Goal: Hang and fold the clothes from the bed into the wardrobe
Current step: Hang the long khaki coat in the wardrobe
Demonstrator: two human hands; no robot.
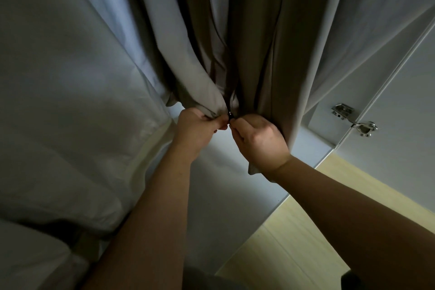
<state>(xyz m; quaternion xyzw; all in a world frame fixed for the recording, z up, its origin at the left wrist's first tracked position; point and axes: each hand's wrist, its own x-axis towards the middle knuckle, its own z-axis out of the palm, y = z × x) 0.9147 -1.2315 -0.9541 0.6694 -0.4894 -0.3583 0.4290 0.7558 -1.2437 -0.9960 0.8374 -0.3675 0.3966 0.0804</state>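
Two bare forearms rise from the bottom of the frame, over a pale wood floor (294, 231) at lower right. At lower left lies white cloth (70, 113), which climbs the left side in soft folds.

Just above centre the two hands meet, nearly touching. The left hand (197, 129) has its fingers curled round the left half of the hem of a taupe garment (254, 42), bunching it. The right hand (259, 141) is closed on the right half of the hem, its fingertips pinching at a small dark zipper (230, 114) between the hands. A corner of fabric pokes out below the right wrist.

The garment hangs down from the top centre of the frame inside the wardrobe (223, 172), its two front panels falling in long folds to the hands. To the right stands a white door (400, 66), with a metal hinge (353, 120) at its edge.
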